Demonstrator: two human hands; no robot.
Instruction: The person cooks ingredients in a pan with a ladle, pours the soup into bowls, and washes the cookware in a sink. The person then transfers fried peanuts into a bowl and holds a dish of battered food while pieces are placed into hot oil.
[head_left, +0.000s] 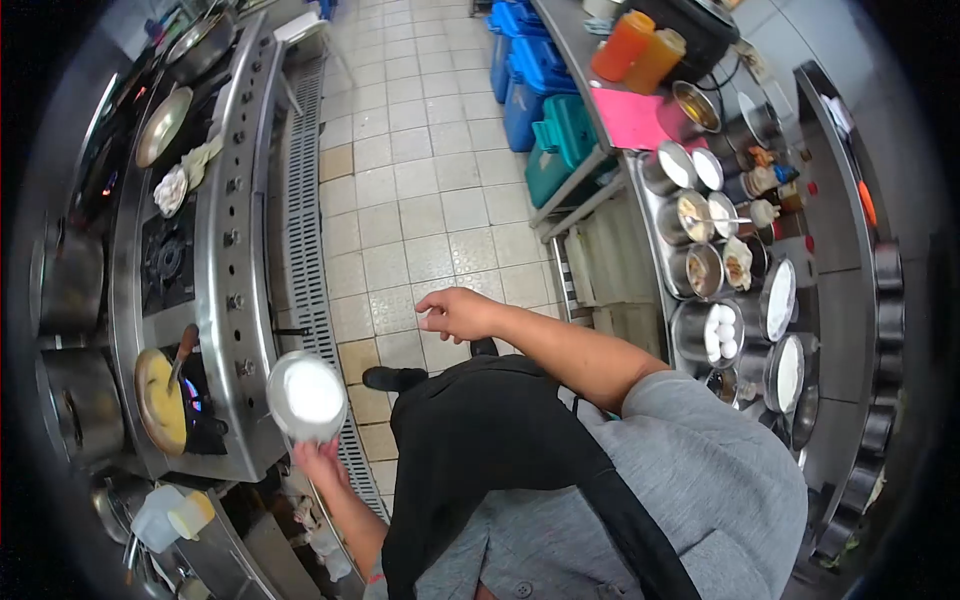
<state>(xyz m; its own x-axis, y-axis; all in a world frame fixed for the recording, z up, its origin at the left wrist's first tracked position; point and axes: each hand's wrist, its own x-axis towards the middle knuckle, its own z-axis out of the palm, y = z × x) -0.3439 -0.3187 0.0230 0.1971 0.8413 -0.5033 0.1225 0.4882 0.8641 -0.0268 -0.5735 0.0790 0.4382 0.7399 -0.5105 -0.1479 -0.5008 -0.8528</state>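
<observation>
My left hand (320, 464) grips the near rim of a round, pale bowl (278, 402) beside the stove's front edge. White contents (313, 391) fill much of the bowl; I cannot tell whether they are powder or liquid. To the left of it, a frying pan (148, 400) with a yellow mixture (162, 402) sits over a lit burner, a wooden-handled utensil (184, 350) resting in it. Over the floor in front of my body, my right hand (460, 314) hangs with loosely bent fingers slightly apart, nothing visible in them.
The steel stove (225, 300) runs along the left, bearing another pan (164, 127) and cloths (172, 190). Several ingredient containers (700, 272) line the right counter, near a pink sheet (630, 115). Lidded bins (535, 90) stand below. A floor grate (303, 200) borders the tiles.
</observation>
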